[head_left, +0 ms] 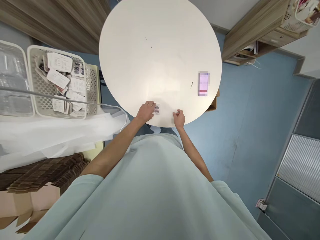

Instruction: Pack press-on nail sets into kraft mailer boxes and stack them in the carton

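- At the near edge of the round white table (pixel 160 36), 2 bare hands are working well apart from each other.
- The left forearm (pixel 115 150) is slanting forward and inward, and the left hand (pixel 145 112) is lying palm down, its fingers bending over the left side of a small clear pack (pixel 157 110).
- That pack, showing small dark pieces inside, is lying flat on the table between the hands, just beside the left hand; I cannot tell whether the fingers are pinching it or only touching it.
- The right forearm (pixel 196 155) is angling inward too, and the right hand (pixel 179 119) is curling its fingers near the table's edge, away from the pack; I cannot tell whether its fingertips are meeting or holding anything.
- Farther right, a blurred pink rectangle (pixel 203 83) is lying on the table, with a dark mark (pixel 192 84) showing near it.
- Beyond the table's left side, a perforated basket (pixel 91 81) is holding white cards (pixel 61 62).
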